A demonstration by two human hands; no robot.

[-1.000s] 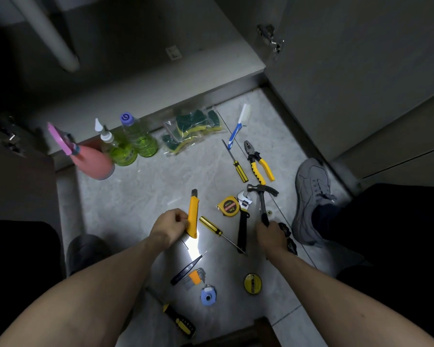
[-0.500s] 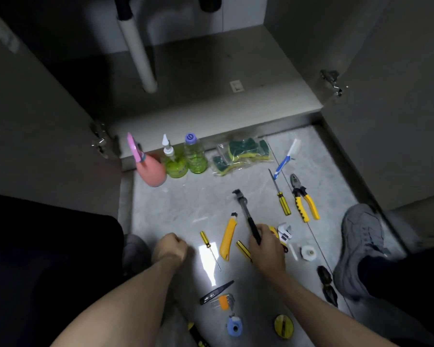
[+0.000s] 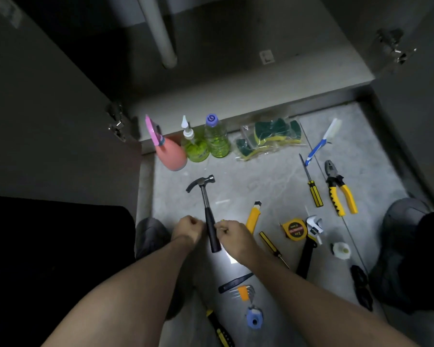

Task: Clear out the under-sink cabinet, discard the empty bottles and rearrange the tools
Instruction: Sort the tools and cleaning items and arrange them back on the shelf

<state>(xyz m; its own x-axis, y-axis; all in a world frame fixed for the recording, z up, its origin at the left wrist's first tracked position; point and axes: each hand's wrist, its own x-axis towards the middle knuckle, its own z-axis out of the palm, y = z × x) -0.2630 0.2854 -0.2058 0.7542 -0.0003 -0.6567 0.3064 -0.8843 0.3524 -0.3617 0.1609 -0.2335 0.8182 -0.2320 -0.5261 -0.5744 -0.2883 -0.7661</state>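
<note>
The hammer (image 3: pixel 207 207) lies on the floor between both hands. Right hand (image 3: pixel 232 235) curls against its handle, hold unclear; left hand (image 3: pixel 187 227) is fisted, empty. Advise laying it parallel to the knife (image 3: pixel 253 216).

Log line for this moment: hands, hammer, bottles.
left hand: fist beside hammer handle, grip unclear | right hand: at handle, grip unclear | hammer: lying on floor | three bottles: upright by cabinet

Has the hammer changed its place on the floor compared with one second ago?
Yes. The hammer now lies left of the yellow utility knife, toward the pink spray bottle; earlier it lay right of the knife, by the wrench.
</note>
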